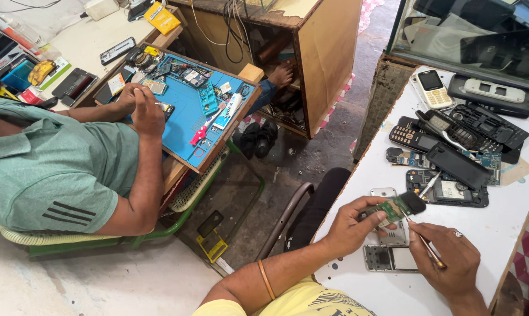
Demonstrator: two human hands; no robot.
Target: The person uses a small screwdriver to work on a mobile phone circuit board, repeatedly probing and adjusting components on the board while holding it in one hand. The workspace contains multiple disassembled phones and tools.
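Nearest the camera, the right hand (449, 257) pinched a thin metal-tipped tool (425, 243) between thumb and fingers, its tip touching a small green circuit board (393, 209). The left hand (352, 225) closed around that board, thumb and fingertips gripping its edges, holding it just above the white counter (481, 234) near its front edge. Under the hands lay a silver phone frame (389, 258) and a grey phone shell (387, 231).

Farther along the counter sat an opened black phone (449, 190), a loose black battery cover (457, 165), a black keypad phone (409, 136), and, toward the far edge, a white keypad phone (433, 89).

Well apart to the left, another person in a green shirt (48, 169) worked with both hands at a blue mat (188, 111) on a wooden bench.
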